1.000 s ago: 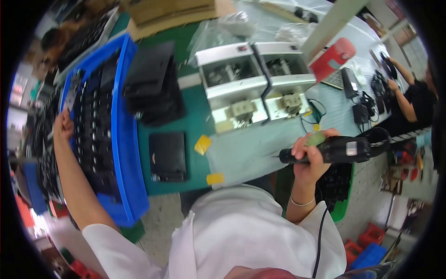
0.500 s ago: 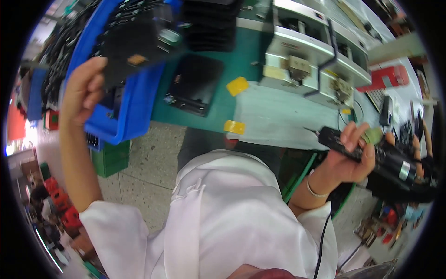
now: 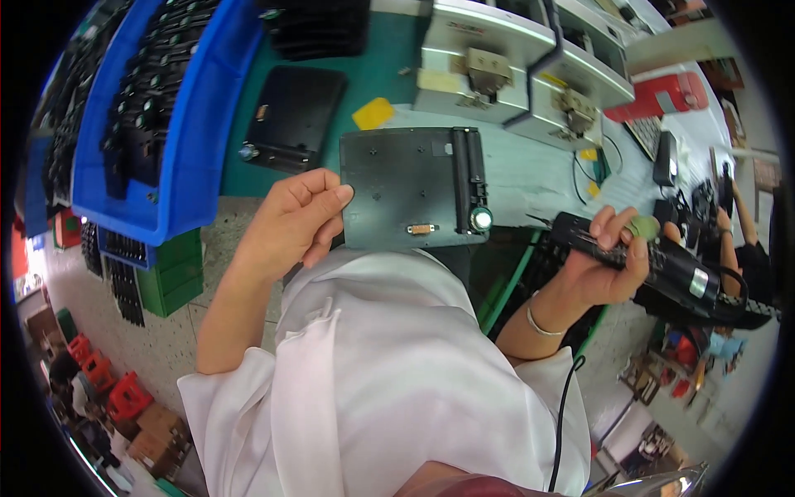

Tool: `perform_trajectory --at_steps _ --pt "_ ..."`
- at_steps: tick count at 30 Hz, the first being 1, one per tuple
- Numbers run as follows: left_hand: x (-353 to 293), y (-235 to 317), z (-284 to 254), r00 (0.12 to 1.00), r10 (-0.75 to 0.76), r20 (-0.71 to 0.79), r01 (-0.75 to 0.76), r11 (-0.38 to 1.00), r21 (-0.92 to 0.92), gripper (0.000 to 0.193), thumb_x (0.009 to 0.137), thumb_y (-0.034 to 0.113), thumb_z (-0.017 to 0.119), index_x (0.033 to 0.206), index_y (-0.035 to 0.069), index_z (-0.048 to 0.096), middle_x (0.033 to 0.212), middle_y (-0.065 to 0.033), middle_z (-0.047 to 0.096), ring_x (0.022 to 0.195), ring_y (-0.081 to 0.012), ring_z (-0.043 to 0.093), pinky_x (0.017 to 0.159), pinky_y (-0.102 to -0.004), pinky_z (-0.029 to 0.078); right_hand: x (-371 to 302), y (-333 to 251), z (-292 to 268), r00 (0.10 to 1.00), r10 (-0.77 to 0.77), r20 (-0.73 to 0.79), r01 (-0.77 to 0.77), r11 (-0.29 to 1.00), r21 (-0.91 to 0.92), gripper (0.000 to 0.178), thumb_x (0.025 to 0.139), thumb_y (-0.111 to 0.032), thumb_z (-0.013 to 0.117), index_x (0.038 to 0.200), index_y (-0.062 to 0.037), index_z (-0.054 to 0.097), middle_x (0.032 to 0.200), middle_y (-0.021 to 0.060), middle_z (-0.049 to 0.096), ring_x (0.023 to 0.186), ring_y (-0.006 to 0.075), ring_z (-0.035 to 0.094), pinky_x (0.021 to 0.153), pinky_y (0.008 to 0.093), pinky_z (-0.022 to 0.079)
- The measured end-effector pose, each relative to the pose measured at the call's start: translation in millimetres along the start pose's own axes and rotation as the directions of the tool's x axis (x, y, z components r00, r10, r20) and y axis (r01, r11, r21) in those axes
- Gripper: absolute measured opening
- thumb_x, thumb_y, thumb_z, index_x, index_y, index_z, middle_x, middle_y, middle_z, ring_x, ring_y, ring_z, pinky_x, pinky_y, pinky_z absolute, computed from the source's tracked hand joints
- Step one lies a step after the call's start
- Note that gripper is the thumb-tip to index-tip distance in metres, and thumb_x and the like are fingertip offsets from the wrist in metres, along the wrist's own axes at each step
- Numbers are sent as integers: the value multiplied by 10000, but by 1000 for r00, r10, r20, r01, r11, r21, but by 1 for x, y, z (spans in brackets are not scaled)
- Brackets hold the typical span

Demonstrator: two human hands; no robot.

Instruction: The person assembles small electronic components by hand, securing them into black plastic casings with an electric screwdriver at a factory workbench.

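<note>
My left hand pinches the left edge of a flat black plastic panel between thumb and fingers. The panel is held level in front of my body, over the near edge of the bench. Along its right side run a black cylindrical bar and a round silvery part; a small copper-coloured connector sits near its lower edge. My right hand is wrapped round a black electric screwdriver, its thin bit pointing left toward the panel but apart from it. Something pale green covers one finger of that hand.
A similar panel lies on the green bench mat, with a stack of black panels behind. Left stands a blue bin of black parts, above a green crate. Silver machines stand at the back; a yellow piece lies nearby.
My left hand has brought the black panel from above the blue bin rightward and nearer, in front of my body. My right hand still holds the screwdriver in about the same place. The view has shifted slightly.
</note>
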State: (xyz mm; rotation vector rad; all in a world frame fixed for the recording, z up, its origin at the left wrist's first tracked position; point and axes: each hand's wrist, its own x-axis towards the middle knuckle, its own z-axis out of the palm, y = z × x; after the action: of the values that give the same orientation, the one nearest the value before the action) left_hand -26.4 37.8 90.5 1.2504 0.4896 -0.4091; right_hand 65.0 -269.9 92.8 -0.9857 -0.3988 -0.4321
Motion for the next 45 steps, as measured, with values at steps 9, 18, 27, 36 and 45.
perform_trajectory --at_steps 9,18,27,36,45 --pt "51 -28 13 995 19 -96 8 960 278 234 969 178 534 783 38 505 536 6 480 365 -57 393 347 -229 292 4 17 0 996 -79 -51 73 993 -97 488 827 -31 533 1284 -61 363 685 79 514 526 180 494 493 344 456" --pt "48 -41 20 910 314 -271 -103 803 587 208 889 144 649 976 10 517 520 -34 528 433 -103 503 431 -270 376 14 67 14 999 -3 -49 -3 992 -128 465 808 -31 623 1200 -47 375 629 111 533 490 183 523 517 330 487" --pt "71 -34 73 590 752 293 -616 185 765 280 715 175 801 925 77 645 743 -37 543 655 -200 523 567 -307 433 11 59 30 998 51 -29 -53 995 -85 501 804 -16 599 1237 -57 352 614 109 513 489 198 520 502 344 476" --pt "88 -53 84 596 712 372 -614 104 783 189 731 266 747 881 186 666 809 7 506 769 -216 495 651 -349 407 30 50 40 998 -56 38 54 996 68 501 844 -65 553 1291 -117 333 715 105 503 536 203 506 511 360 470" --pt "89 -48 79 485 761 431 -618 -50 784 221 685 277 771 862 196 667 803 17 483 755 -185 473 648 -329 357 70 73 82 983 -128 134 129 992 0 558 812 -65 624 1270 -89 308 596 116 534 461 204 518 502 345 491"
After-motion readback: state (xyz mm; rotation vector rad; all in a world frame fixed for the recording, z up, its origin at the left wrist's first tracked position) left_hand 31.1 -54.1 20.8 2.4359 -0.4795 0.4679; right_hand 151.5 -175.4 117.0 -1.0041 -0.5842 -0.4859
